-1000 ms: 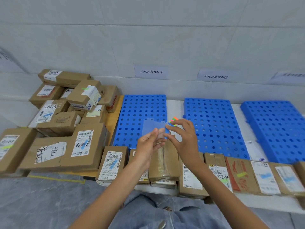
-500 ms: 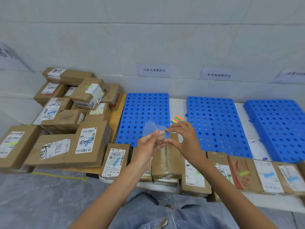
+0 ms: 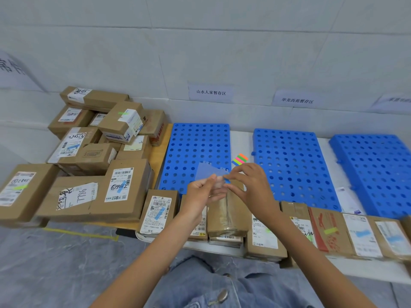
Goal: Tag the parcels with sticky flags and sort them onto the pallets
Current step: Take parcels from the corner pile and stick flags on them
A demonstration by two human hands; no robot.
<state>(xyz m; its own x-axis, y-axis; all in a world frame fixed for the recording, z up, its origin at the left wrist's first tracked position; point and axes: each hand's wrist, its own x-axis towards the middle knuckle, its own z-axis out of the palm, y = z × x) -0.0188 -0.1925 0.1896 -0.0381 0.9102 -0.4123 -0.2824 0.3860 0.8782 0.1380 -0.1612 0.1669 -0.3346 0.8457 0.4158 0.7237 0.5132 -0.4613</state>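
Left hand: grips clear flag sheet above front parcel row.
Right hand: pinches blue flag at the sheet's edge.
Spare coloured flags: on table, between left pallet and middle pallet.

The left pallet, middle pallet and right pallet lie bare across mid-frame, open from above, with strips of white table between them; a flag pad sits in the left strip. A row of parcels walls the table's near edge at lower centre and right, and a stack crowds the left.
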